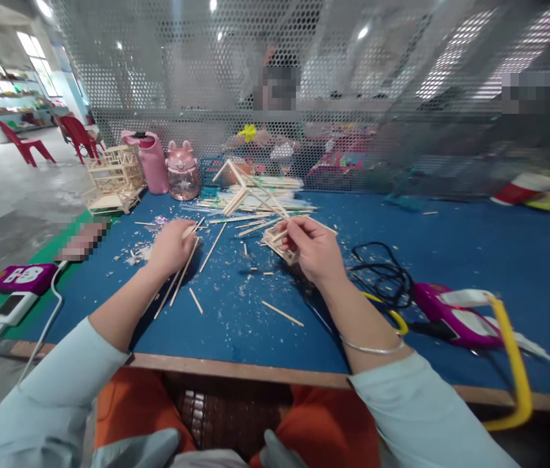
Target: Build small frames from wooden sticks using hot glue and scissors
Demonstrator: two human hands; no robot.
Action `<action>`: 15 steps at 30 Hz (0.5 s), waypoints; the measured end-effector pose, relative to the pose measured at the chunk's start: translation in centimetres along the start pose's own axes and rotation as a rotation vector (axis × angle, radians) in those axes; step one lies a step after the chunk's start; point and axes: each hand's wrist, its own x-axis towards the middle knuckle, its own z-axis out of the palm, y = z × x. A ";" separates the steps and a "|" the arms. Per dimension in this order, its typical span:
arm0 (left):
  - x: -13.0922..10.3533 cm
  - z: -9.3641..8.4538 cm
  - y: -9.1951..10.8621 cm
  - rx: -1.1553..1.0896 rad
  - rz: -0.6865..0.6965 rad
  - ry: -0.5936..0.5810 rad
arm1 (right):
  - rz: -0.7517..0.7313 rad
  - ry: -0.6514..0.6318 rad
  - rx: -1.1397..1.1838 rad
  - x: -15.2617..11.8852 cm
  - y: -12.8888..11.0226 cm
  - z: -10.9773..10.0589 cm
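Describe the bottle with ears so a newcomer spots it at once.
Find the blue table, then the perforated metal screen along its far edge. Near the screen's left end, just right of a taller pink bottle, stands a squat bottle. Its see-through body and pink lid with two rounded ears set it apart.

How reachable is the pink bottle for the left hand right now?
Likely yes: between the left hand and the pink bottle lie only low scraps, and the jar stands beside it. Sticks at the fingertips might need dropping first.
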 end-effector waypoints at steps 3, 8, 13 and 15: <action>-0.7 1.3 2.1 0.043 0.293 -0.440 | 0.011 0.089 0.107 0.4 -0.2 -0.5; -1.2 0.7 2.1 0.281 0.048 -0.358 | 0.018 0.107 0.161 0.6 -0.3 -0.9; -1.6 0.5 5.9 -0.048 0.303 -0.336 | 0.006 0.101 0.157 0.7 -0.3 -0.9; -2.0 1.3 9.0 -0.191 0.500 -0.466 | 0.006 0.095 0.160 0.6 -0.2 -0.9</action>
